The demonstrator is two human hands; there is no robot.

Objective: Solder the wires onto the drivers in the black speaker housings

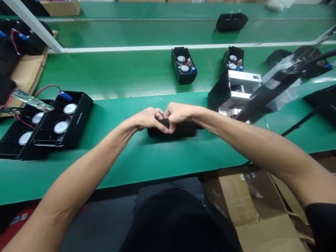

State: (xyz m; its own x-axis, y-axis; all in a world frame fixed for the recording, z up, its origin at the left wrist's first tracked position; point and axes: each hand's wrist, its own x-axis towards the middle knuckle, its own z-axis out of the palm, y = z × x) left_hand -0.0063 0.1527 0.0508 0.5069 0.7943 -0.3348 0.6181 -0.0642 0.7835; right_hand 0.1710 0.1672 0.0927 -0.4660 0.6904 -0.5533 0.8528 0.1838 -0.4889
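A black speaker housing (184,131) lies on the green bench in front of me. My left hand (150,118) grips its upper left part, fingers bent over the top and thumb on the near side. Pressed against it at the middle, my right hand (179,114) is closed on the same housing, thumb and fingers pinched. The two hands touch each other and hide most of its top, so its inside cannot be seen. To the left stand open black speaker housings (83,117) with round silver drivers, red wires and a blue battery (65,95).
An open speaker housing (188,77) sits on the green conveyor (126,73) beyond, another (230,57) to its right. A metal-and-black fixture (243,85) and a blurred dark arm (273,87) stand at right. Cardboard boxes (236,199) lie below the bench edge.
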